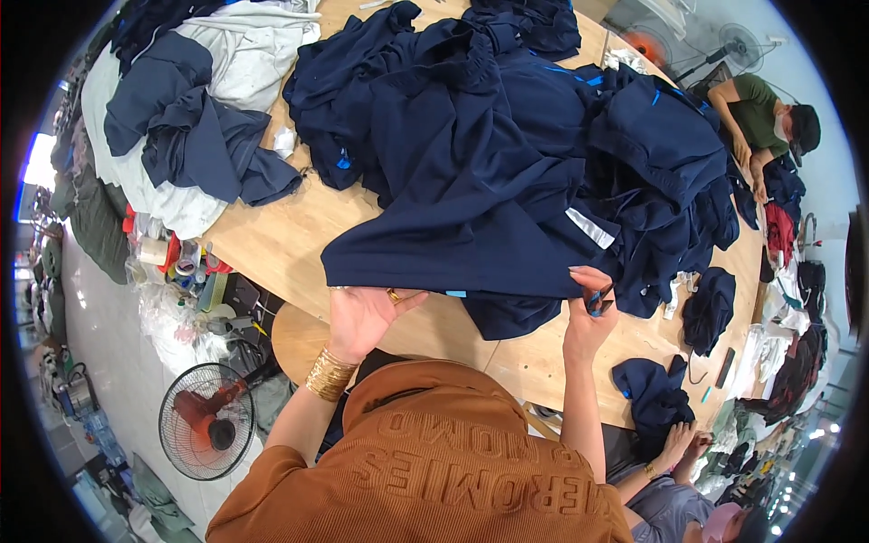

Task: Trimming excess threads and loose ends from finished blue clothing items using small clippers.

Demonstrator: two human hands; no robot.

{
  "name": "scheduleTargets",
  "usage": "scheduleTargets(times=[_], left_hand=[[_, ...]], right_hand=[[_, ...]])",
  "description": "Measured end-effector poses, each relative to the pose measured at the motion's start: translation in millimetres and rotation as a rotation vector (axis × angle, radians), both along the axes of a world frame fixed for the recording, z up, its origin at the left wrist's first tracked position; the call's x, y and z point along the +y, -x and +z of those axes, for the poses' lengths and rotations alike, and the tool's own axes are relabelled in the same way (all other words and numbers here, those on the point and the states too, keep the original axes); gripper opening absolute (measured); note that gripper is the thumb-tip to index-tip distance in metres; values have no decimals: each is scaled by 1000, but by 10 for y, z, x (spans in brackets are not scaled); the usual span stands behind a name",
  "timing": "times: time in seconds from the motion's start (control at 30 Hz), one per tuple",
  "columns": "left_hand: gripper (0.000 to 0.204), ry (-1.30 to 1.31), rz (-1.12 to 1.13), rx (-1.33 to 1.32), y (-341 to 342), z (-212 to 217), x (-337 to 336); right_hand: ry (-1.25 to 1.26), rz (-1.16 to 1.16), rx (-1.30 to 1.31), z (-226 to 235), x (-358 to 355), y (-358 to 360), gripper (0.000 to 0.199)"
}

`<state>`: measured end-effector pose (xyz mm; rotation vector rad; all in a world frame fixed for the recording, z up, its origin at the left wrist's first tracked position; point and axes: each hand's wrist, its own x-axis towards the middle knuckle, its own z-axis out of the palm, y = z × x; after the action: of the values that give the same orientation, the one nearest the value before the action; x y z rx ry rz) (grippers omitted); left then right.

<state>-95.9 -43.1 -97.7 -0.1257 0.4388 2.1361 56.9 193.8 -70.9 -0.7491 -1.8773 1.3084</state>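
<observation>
A dark navy garment (471, 217) lies spread over the wooden table (272, 235), on a big heap of similar navy clothes. My left hand (362, 317), with a ring and gold bangles at the wrist, grips the garment's lower hem from below. My right hand (588, 312) pinches the hem further right and holds small blue-handled snips (599, 299) against the cloth. A white label (590, 228) shows on the garment above that hand.
Grey, white and navy clothes (181, 109) are piled at the far left of the table. An orange floor fan (206, 418) stands lower left. One person sits at the far right (769, 118), another at the lower right (688, 489). Small navy pieces (652, 385) lie near the edge.
</observation>
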Motion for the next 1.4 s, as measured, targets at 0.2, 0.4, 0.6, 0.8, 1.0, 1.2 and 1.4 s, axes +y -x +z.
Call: scheduleTargets(times=[0.2, 0.4, 0.6, 0.8, 1.0, 1.2, 1.4], left_hand=[[67, -124, 58, -134, 14, 53, -5], [69, -163, 22, -141, 2, 95, 31], [56, -287, -146, -717, -511, -276, 341], [35, 10, -379, -212, -582, 19, 727], [31, -95, -623, -572, -807, -94, 814], [19, -117, -286, -575, -691, -25, 885], [15, 91, -117, -212, -460, 227, 746]], right_hand=[[-8, 55, -16, 57, -77, -5, 23], [-180, 59, -50, 163, -134, 17, 26], [-136, 137, -40, 57, -196, 44, 20], [-68, 71, -77, 130, -225, -34, 17], [52, 71, -118, 191, -280, -10, 9], [55, 83, -87, 258, -294, 9, 11], [-60, 106, -78, 181, -300, -25, 17]])
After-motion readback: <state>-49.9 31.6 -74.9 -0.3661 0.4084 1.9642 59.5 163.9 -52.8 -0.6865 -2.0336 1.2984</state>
